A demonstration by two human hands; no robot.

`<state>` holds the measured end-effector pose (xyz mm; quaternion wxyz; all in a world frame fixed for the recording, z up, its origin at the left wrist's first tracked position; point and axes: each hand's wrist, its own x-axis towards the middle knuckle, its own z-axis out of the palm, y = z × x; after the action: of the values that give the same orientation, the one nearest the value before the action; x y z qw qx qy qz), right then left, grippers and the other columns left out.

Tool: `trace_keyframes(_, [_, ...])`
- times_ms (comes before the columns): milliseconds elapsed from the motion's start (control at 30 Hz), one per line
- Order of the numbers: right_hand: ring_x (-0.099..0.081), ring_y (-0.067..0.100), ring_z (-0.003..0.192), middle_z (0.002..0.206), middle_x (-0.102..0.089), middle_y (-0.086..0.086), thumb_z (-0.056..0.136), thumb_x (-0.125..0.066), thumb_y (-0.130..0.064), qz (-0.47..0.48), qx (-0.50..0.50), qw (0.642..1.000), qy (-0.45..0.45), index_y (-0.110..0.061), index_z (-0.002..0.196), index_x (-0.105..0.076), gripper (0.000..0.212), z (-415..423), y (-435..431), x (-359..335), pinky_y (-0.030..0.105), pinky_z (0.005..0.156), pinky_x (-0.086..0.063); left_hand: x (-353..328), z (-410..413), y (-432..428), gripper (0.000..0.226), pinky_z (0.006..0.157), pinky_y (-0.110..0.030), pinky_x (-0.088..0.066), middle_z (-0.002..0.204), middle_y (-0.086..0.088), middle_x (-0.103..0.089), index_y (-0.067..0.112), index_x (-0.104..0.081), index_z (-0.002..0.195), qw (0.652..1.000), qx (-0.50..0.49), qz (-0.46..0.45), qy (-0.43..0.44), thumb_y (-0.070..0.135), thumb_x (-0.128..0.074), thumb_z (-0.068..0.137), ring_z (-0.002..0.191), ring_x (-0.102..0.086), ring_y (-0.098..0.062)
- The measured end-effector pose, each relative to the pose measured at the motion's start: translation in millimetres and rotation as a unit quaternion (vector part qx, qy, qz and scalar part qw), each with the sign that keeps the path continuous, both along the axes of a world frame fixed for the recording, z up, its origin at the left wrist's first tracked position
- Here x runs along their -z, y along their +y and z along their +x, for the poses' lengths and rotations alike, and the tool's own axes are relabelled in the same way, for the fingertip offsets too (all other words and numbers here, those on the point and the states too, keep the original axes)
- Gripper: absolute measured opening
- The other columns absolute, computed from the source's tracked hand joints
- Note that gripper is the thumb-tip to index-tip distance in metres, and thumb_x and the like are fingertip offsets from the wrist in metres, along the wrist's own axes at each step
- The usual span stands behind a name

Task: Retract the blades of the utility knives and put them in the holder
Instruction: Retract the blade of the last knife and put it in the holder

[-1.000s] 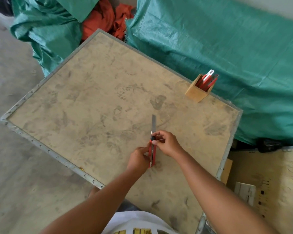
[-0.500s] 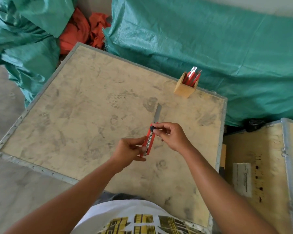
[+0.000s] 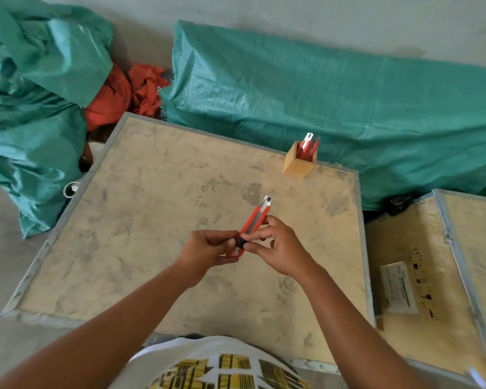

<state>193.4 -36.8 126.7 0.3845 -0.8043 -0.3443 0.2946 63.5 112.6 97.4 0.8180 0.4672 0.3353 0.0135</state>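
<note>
Plainly, what we see, item by item:

Writing: we find a white label (image 3: 398,287) on the lid of the second crate (image 3: 421,304) to our right, with dark stencil marks beside it; none of it is sharp enough to read. Our shirt (image 3: 222,366) carries a yellow and black print, also unreadable.

Utility knife: we hold a red utility knife (image 3: 251,224) in the air above the crate top (image 3: 152,220), its metal tip pointing up and away from us toward the holder. No blade sticks out past the metal tip.

Left hand: our left hand (image 3: 208,248) is curled closed around the knife's rear end, thumb on top.

Right hand: our right hand (image 3: 275,245) pinches the knife's side, thumb and forefinger closed at the black slider knob (image 3: 240,242), the other fingers loosely bent behind the handle.

Holder: the wooden holder (image 3: 298,165) stands upright near the far right corner of the crate top, well apart from our hands, with several red knives (image 3: 307,146) already standing in it.

Edges: a metal rim frames the crate top; its right edge runs just beside the second crate.

Open room: bare dusty board lies between our hands and the holder, and widely to our left.

Surroundings: green tarpaulin (image 3: 320,102) lies beyond the far edge, with orange cloth (image 3: 124,94) beside it.
</note>
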Motion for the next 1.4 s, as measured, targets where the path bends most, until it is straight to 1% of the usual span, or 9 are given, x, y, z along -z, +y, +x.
trace_keyframes(133, [-0.056, -0.010, 0.090, 0.113, -0.062, -0.011, 0.083, -0.082, -0.016, 0.014, 0.034, 0.999, -0.003, -0.023, 0.104, -0.081, 0.022, -16, 10, -7, 0.006, 0.070, -0.042, -4, -10, 20, 0.025, 0.081, -0.042, -0.062, 0.104, -0.017, -0.076, 0.000, -0.071, 0.111, 0.999, 0.032, -0.015, -0.013, -0.008, -0.058, 0.091, 0.095, -0.074, -0.032])
trace_keyframes(267, [-0.055, -0.006, 0.105, 0.121, -0.060, -0.008, 0.083, -0.082, -0.019, 0.005, 0.039, 0.999, -0.036, -0.026, 0.104, -0.081, 0.022, -32, 21, -11, 0.002, 0.076, -0.040, -7, -15, 30, 0.025, 0.081, -0.043, -0.062, 0.097, -0.017, -0.077, -0.003, -0.069, 0.112, 0.999, 0.034, -0.027, -0.012, -0.009, -0.058, 0.090, 0.085, -0.075, -0.028])
trace_keyframes(433, [-0.052, -0.010, 0.096, 0.120, -0.057, -0.006, 0.086, -0.079, -0.017, 0.019, 0.046, 0.997, -0.067, -0.027, 0.111, -0.078, 0.027, -44, 26, -20, 0.006, 0.074, -0.041, -12, -17, 38, 0.027, 0.081, -0.044, -0.062, 0.107, -0.024, -0.072, -0.006, -0.067, 0.116, 0.998, 0.037, -0.042, -0.019, -0.010, -0.057, 0.091, 0.087, -0.074, -0.028])
trace_keyframes(633, [-0.053, 0.006, 0.083, 0.107, -0.059, -0.005, 0.076, -0.087, -0.026, 0.010, 0.095, 0.991, -0.091, -0.032, 0.093, -0.073, 0.023, -57, 27, -20, 0.005, 0.072, -0.040, -13, -22, 36, 0.023, 0.077, -0.040, -0.063, 0.098, -0.017, -0.077, -0.003, -0.070, 0.109, 0.997, 0.041, -0.060, -0.023, -0.009, -0.058, 0.090, 0.086, -0.073, -0.027])
trace_keyframes(767, [-0.054, 0.010, 0.085, 0.110, -0.061, -0.007, 0.077, -0.087, -0.027, 0.015, 0.105, 0.990, -0.089, -0.032, 0.100, -0.077, 0.026, -59, 24, -21, 0.008, 0.069, -0.040, -13, -22, 33, 0.023, 0.079, -0.041, -0.063, 0.102, -0.018, -0.076, 0.000, -0.073, 0.106, 0.997, 0.038, -0.064, -0.028, -0.008, -0.059, 0.090, 0.092, -0.074, -0.028])
trace_keyframes(933, [-0.055, 0.010, 0.084, 0.100, -0.062, -0.007, 0.070, -0.091, -0.030, 0.015, 0.125, 0.986, -0.106, -0.028, 0.090, -0.074, 0.026, -56, 22, -21, 0.007, 0.068, -0.040, -16, -19, 29, 0.023, 0.081, -0.042, -0.062, 0.101, -0.017, -0.077, -0.003, -0.071, 0.108, 0.998, 0.034, -0.043, -0.025, -0.008, -0.060, 0.090, 0.093, -0.074, -0.029])
trace_keyframes(1067, [-0.054, 0.008, 0.084, 0.107, -0.064, -0.010, 0.077, -0.087, -0.029, 0.034, 0.112, 0.989, -0.088, -0.031, 0.099, -0.079, 0.024, -51, 15, -22, 0.011, 0.067, -0.040, -19, -15, 24, 0.022, 0.081, -0.042, -0.062, 0.101, -0.019, -0.076, -0.001, -0.074, 0.104, 0.999, 0.022, -0.038, -0.024, -0.008, -0.059, 0.090, 0.095, -0.073, -0.031])
trace_keyframes(1200, [-0.054, 0.008, 0.080, 0.099, -0.065, -0.005, 0.073, -0.089, -0.029, 0.051, 0.131, 0.984, -0.108, -0.025, 0.088, -0.075, 0.021, -43, 11, -15, 0.008, 0.067, -0.040, -20, -7, 14, 0.021, 0.081, -0.041, -0.062, 0.104, -0.022, -0.074, 0.000, -0.074, 0.103, 0.999, 0.008, -0.033, -0.018, -0.008, -0.060, 0.090, 0.095, -0.072, -0.032])
trace_keyframes(1400, [-0.069, 0.003, 0.097, 0.110, -0.072, -0.014, 0.089, -0.076, -0.024, 0.094, 0.157, 0.982, -0.042, -0.027, 0.111, -0.075, 0.022, -10, -9, -13, 0.023, 0.077, -0.057, -23, 18, -8, 0.024, 0.079, -0.039, -0.063, 0.101, -0.016, -0.077, -0.002, -0.071, 0.109, 0.999, -0.003, -0.026, -0.019, -0.008, -0.057, 0.091, 0.096, -0.074, -0.031])
